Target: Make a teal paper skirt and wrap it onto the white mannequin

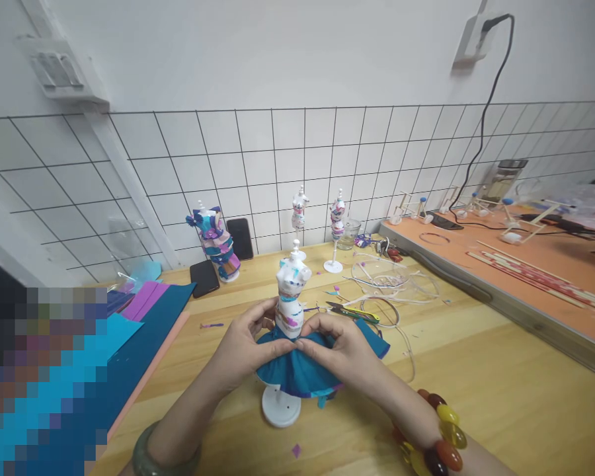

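Note:
A small white mannequin torso point(292, 281) on a round white stand point(281, 405) rises at the middle of the wooden table. A teal pleated paper skirt point(297, 377) wraps its waist. My left hand point(242, 347) pinches the skirt's top edge on the left side of the waist. My right hand point(340, 350) presses the skirt against the waist from the right, fingers curled. Both thumbs meet in front of the torso.
Teal, purple and pink sheets point(143, 311) lie at left. A dressed mannequin point(217, 244), two phones point(240, 238) and two small mannequins point(336, 228) stand by the grid wall. Scissors point(352, 311) and white strips point(391, 284) lie behind my hands. An orange bench point(535, 264) is at right.

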`<action>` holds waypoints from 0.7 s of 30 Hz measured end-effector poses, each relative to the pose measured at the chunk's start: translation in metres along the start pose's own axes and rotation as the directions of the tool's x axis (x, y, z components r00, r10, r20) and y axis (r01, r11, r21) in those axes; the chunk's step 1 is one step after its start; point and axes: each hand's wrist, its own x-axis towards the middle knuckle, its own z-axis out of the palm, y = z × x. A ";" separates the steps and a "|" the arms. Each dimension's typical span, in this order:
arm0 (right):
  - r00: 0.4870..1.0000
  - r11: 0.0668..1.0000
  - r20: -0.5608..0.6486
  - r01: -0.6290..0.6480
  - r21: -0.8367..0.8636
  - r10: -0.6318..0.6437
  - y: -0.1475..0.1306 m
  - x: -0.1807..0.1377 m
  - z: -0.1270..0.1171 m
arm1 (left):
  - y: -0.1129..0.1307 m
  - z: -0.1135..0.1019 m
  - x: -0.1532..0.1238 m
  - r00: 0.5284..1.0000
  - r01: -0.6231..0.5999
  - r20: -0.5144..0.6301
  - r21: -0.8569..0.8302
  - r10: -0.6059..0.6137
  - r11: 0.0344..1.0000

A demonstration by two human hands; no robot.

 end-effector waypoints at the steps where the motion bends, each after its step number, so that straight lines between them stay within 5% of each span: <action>1: 1.000 1.000 0.003 0.002 -0.005 -0.002 0.000 0.000 0.000 | 0.002 0.001 -0.001 1.000 -0.002 -0.010 0.033 0.003 0.999; 21: 0.998 0.998 0.032 0.054 -0.010 -0.053 -0.006 0.000 -0.002 | 0.010 -0.003 -0.006 0.991 -0.089 -0.060 0.400 0.123 0.912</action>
